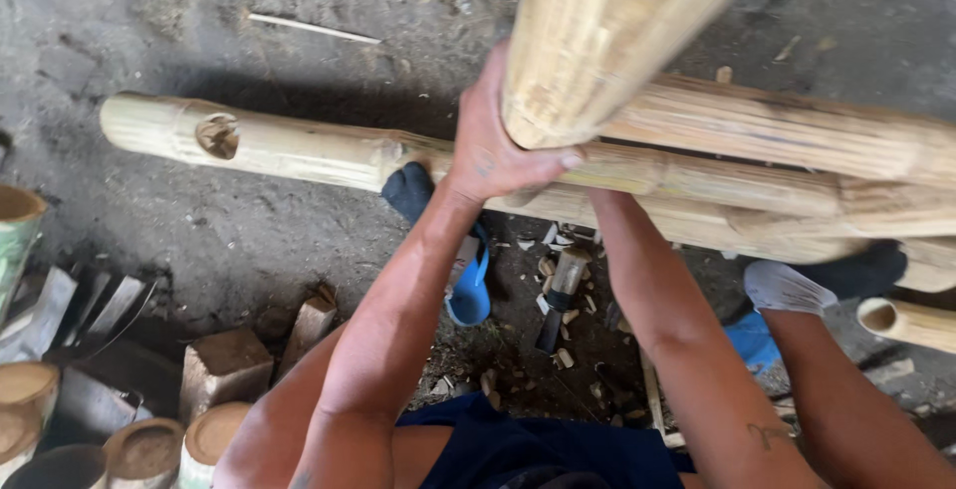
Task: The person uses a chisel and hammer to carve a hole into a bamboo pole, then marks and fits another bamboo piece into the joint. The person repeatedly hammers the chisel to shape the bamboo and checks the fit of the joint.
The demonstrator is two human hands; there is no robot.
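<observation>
My left hand (495, 140) grips the near end of a thick pale bamboo pole (607, 31) that rises toward the camera; the thumb wraps under its cut end. My right forearm (677, 340) reaches up behind that pole, and the right hand itself is hidden by the bamboo. Beneath lie several long bamboo poles (299, 150) across the dirt floor, one with a carved hole near its left end. My feet in dark socks and blue sandals (468, 290) rest under them.
A dark-handled tool (560, 295) lies among wood chips on the ground between my legs. Short cut bamboo sections (214, 439) and wooden blocks (224, 365) stand at the lower left. Another bamboo tube end (901, 322) lies at right.
</observation>
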